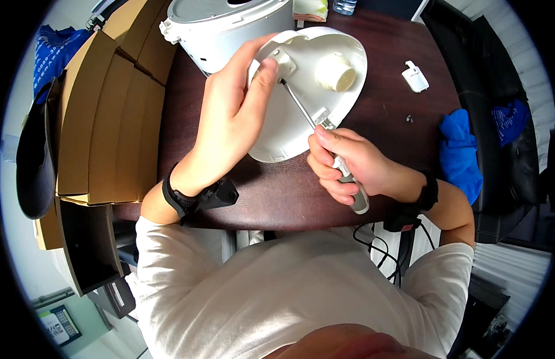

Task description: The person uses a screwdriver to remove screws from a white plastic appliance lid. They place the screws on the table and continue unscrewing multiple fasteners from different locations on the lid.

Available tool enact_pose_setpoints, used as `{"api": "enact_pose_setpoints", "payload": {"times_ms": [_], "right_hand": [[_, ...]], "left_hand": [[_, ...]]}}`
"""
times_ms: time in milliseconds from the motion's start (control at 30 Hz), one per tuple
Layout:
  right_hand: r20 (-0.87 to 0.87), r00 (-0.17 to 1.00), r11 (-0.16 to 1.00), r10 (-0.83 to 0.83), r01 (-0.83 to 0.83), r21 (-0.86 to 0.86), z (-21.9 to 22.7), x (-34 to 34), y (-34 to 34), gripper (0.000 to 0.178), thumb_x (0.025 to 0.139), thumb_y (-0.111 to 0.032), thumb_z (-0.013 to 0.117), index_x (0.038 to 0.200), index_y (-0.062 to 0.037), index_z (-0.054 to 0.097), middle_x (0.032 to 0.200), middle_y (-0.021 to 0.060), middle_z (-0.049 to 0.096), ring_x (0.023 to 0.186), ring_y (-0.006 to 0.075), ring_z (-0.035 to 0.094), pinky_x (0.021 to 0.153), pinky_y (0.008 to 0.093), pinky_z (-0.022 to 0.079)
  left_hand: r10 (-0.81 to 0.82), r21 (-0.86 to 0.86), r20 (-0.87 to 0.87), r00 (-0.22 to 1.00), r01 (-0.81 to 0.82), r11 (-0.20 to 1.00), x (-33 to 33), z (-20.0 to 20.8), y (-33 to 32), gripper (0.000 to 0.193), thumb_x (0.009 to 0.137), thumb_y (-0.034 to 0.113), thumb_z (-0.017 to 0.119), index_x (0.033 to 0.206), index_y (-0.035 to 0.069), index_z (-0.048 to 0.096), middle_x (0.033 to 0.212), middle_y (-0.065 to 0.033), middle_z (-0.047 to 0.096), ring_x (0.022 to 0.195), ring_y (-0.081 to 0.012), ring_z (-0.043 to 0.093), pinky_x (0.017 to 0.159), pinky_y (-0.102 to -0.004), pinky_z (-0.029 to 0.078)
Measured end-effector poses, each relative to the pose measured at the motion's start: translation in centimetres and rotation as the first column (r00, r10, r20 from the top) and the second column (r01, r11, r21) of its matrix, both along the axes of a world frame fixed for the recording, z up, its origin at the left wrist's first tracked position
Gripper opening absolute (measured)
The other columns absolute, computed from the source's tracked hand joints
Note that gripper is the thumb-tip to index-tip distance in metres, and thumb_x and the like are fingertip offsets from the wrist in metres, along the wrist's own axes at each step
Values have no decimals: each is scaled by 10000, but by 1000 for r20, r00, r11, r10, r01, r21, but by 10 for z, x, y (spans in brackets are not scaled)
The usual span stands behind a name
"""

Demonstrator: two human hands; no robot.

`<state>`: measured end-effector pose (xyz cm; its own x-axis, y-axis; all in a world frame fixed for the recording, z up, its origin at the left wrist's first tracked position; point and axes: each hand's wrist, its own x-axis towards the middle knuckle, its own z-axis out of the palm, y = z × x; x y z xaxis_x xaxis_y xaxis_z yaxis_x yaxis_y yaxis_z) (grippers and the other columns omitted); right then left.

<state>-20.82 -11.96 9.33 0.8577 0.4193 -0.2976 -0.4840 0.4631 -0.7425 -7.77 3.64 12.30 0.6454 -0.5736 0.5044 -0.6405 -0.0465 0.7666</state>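
A white plastic cover (278, 134) with a rounded, curved rim is tilted over the dark table, its hollow inner side facing me. My left hand (235, 107) is closed on the cover's left edge, with the thumb pressing inside beside a small white fitting (283, 63). In my right hand (355, 158), the fingers wrap round the grey-and-white handle of a screwdriver (299, 105). Its metal shaft slants up and left, and the dark tip meets the inside of the cover just below that fitting. A cream round collar (337, 73) stands up from the cover's right half.
Behind the cover stands a large white appliance body (235, 30). Brown cardboard boxes (110, 119) line the left side. On the table's right lie a small white plastic piece (415, 78) and tiny metal bits (409, 119). A blue cloth (460, 152) hangs by the right edge.
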Motion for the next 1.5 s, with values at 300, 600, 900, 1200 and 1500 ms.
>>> {"api": "enact_pose_setpoints", "payload": {"times_ms": [300,600,900,1200,1500], "right_hand": [[125,990,925,-62,104,-366,6,-6,-5,418,1030,-350,343,740,-65,440,591,22,448,387,123,436,373,292,394],[493,852,203,177,459,-865,24,3,-13,377,978,-223,472,705,29,534,615,229,533,551,405,533,519,438,418],[142,989,499,42,102,-861,33,6,-14,464,1025,-329,356,705,-23,495,494,86,469,374,193,483,371,320,403],[-92,995,984,31,-14,179,2,4,0,467,1034,-423,219,733,-100,371,597,2,369,332,89,347,318,269,375],[492,870,490,34,414,-767,5,0,-14,444,1014,-277,409,680,6,482,536,128,480,391,229,440,421,341,387]], "left_hand": [[3,11,31,1000,-3,1000,6,0,-2,273,965,139,497,1201,25,573,650,-28,572,588,-52,481,556,-234,417],[0,23,8,1000,0,1000,2,3,-1,276,965,136,494,1205,24,572,668,-36,590,618,-55,510,593,-230,432],[9,19,75,997,-11,1000,2,1,0,263,969,128,483,1190,11,565,657,-67,576,606,-79,515,587,-240,428],[43,17,81,996,-45,999,7,-4,-3,257,945,97,512,1184,31,577,581,-42,524,504,-72,459,488,-247,377],[90,3,128,988,-91,996,10,-6,-3,233,895,77,561,1113,10,613,661,-114,650,505,-117,584,506,-261,446]]}}
